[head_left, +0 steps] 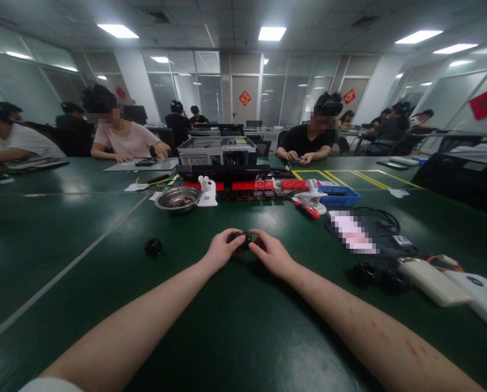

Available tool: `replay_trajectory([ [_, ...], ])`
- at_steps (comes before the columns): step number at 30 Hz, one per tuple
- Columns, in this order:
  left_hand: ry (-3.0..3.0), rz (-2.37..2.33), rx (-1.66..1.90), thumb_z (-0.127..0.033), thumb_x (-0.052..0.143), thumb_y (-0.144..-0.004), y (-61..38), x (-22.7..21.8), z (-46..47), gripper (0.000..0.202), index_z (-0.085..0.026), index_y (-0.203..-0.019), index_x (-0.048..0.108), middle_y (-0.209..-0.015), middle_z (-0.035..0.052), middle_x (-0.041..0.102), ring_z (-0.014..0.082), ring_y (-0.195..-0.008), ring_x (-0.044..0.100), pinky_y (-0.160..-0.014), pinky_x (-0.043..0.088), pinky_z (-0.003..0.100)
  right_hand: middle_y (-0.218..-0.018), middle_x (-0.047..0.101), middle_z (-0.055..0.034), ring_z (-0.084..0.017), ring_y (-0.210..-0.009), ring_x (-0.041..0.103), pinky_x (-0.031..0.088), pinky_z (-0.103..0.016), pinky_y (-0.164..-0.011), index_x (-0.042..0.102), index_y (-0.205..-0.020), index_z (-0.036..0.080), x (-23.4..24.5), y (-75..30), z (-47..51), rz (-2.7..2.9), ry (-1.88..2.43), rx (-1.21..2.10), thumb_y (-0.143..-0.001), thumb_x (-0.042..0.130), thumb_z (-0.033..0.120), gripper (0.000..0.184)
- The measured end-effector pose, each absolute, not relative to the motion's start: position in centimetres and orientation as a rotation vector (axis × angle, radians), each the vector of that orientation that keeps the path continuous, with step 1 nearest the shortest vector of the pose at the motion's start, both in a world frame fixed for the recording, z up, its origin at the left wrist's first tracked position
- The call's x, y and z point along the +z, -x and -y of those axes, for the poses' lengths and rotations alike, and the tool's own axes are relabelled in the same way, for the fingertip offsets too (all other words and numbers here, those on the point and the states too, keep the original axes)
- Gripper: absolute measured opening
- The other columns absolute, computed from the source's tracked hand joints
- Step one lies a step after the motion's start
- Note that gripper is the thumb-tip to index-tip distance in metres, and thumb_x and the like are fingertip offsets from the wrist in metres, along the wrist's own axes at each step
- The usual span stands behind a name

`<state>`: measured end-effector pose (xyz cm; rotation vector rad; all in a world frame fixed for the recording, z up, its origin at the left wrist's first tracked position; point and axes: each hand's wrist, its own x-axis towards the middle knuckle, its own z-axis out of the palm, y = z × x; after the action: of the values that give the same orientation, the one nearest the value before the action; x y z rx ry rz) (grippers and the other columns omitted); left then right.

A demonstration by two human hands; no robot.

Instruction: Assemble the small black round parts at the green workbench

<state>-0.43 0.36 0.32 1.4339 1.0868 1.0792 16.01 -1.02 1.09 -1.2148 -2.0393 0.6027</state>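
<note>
Grasping a black part (247, 240), the left hand (222, 251) holds it beside the right hand (272, 253) — fingers curved, contact cannot be determined. A bowl (178, 209) sits beyond the left hand.

Electronics workroom in an office-type interior; clock positions are the wearer's, with 12 straight ahead. Bench work is shown by the green table (211, 337), which bears a computer case (217, 154) with exposed innards at 12 o'clock, a metal bowl (162, 206) of small parts at 11 and a red-handled tool (308, 209) at 1. Seated workers (123, 130) face it at 11 and 1. Glass partitions (182, 81) at 12 and ceiling lights (272, 34) overhead indicate the office setting.
</note>
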Motion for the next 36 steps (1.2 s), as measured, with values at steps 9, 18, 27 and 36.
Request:
replay_trajectory([
  [9,-1.927,-1.253,1.121,-0.039,0.056,-0.065,0.7,1.5,0.8,0.034,-0.019,-0.092,0.057,-0.084,0.0029,0.06,0.0169,-0.078,0.056,-0.071,0.044,0.029,-0.053,0.047,0.0022,-0.009,-0.051,0.044,0.033,-0.021,-0.052,0.049,-0.057,0.015,0.8,-15.8,0.5,1.97,1.234,0.835,-0.083,0.028,0.045,0.044],
  [18,-1.388,-1.008,1.005,-0.044,0.049,-0.07,0.4,0.6,-0.2,0.04,-0.015,-0.097,0.049,-0.084,0.0058,0.057,0.0126,-0.056,0.057,-0.051,0.048,0.027,-0.082,0.056,-0.004,-0.015,-0.072,0.05,0.038,-0.026,-0.064,0.045,-0.107,0.017,1.4,-16.0,1.3,2.157,1.182,0.422,-0.075,0.05,0.032,0.035],
  [27,-1.565,-1.068,1.103,-0.043,0.053,-0.066,0.6,0.7,0.1,0.038,-0.014,-0.09,0.054,-0.084,0.0052,0.055,0.0151,-0.063,0.056,-0.05,0.048,0.027,-0.079,0.056,-0.0023,-0.014,-0.071,0.05,0.037,-0.026,-0.062,0.042,-0.109,0.018,1.7,-16.0,1.6,2.136,1.257,0.425,-0.079,0.041,0.04,0.037],
  [36,-1.856,-1.182,1.067,-0.043,0.055,-0.065,0.7,1.3,0.7,0.038,-0.019,-0.095,0.056,-0.085,0.0043,0.058,0.0143,-0.064,0.057,-0.057,0.047,0.026,-0.064,0.052,-0.0015,-0.012,-0.062,0.047,0.034,-0.023,-0.055,0.052,-0.069,0.016,1.1,-15.9,0.8,2.189,1.264,0.441,-0.083,0.033,0.038,0.033],
])
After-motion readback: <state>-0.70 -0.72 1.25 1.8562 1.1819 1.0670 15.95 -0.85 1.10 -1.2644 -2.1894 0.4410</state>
